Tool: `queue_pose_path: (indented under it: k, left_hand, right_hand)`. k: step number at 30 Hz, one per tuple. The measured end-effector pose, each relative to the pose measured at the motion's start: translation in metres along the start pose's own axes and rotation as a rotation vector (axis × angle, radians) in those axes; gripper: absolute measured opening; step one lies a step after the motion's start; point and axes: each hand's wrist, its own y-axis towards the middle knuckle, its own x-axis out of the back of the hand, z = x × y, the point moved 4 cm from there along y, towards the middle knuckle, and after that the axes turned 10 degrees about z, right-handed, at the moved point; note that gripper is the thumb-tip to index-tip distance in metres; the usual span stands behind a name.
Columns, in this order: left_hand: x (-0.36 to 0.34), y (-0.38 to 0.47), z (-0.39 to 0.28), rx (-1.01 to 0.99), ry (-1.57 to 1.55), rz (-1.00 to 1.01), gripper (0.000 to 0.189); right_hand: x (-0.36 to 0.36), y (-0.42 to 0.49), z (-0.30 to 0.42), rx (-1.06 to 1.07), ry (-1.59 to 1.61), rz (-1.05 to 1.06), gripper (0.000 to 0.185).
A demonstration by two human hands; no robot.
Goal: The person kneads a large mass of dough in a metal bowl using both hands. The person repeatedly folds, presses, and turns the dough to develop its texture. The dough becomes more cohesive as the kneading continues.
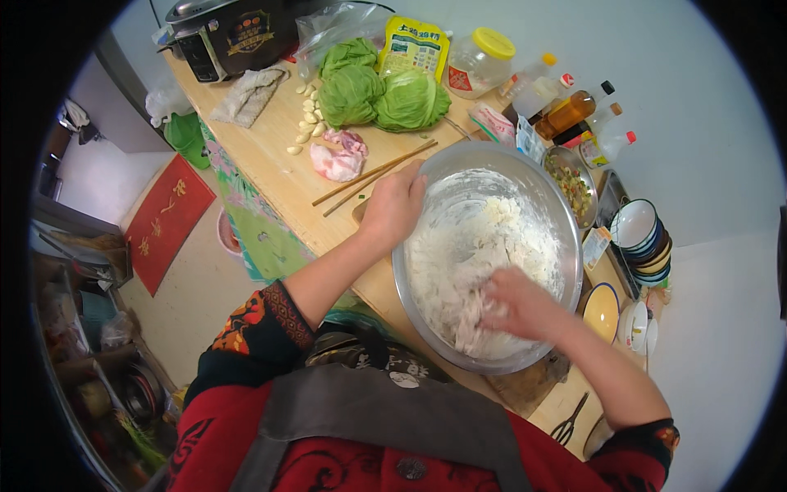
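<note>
A large stainless steel bowl (pixel 565 246) stands before me, holding a crumbly, whitish flour mixture (pixel 486 246). My left hand (pixel 393 203) grips the bowl's rim at its left side. Inside the bowl, at the lower right, my right hand (pixel 513 304) is in the mixture; it is motion-blurred, with its fingers bent and partly hidden by the mixture, so whether they close on any of it does not show. A pair of wooden chopsticks (pixel 375 175) lies left of the bowl, near a raw piece of meat (pixel 337 161).
Behind the meat are garlic cloves (pixel 305 127), green cabbages (pixel 412 101) and a folded cloth (pixel 249 98). Several bottles (pixel 569 114), a dish of chopped food (pixel 569 187) and stacked bowls (pixel 636 227) line the right side. Scissors (pixel 569 424) lie at the lower right.
</note>
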Motion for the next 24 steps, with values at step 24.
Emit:
queue_pose_path:
  k: [24]
  left_hand:
    - [-0.001, -0.002, -0.001, 0.011, 0.010, 0.050, 0.034]
  right_hand:
    - [0.050, 0.018, -0.151, -0.677, 0.293, -0.472, 0.028]
